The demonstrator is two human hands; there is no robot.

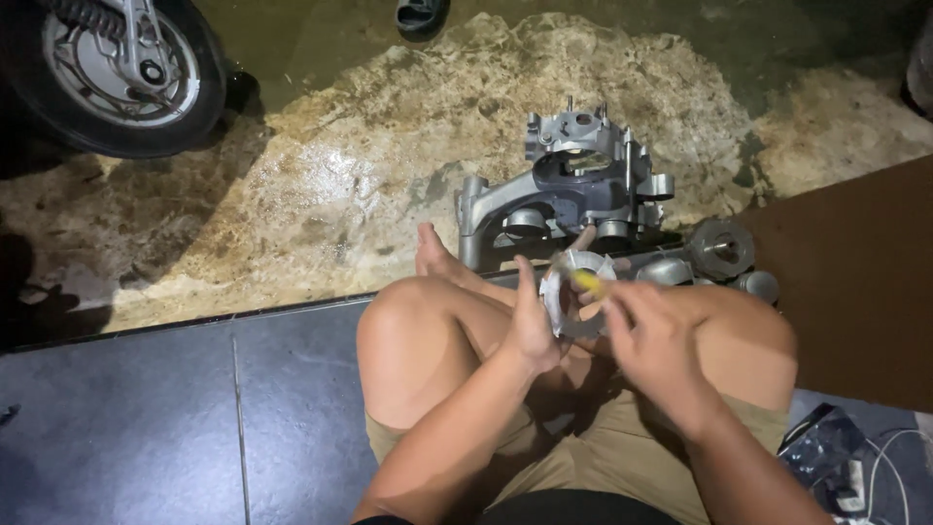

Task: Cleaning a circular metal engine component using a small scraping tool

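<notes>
Nearest the camera, the person's forearms and bent bare knees fill the lower frame above khaki shorts; the person sits cross-legged on dark floor tiles (194, 418). The right hand (653, 340) has its fingertips drawn together, pinching a small yellow object (587, 281) against the face of a round grey metal part (573, 292); what the yellow piece is cannot be told. The left hand (533, 326) grips the round part by its near edge, thumb up along the rim and fingers wrapped behind, apparently to steady it upright while the other hand works at it. The part is held in the air over the knees, just in front of a large grey engine casing (573, 185) that stands on rough, stained concrete (321, 185). Beside the casing, to the right, lie a toothed round component (720, 247) and smaller domed metal pieces (664, 271), set within easy reach. A spoked scooter wheel (117, 68) stands well apart, upper left. Cables (880, 467) lie at lower right.
</notes>
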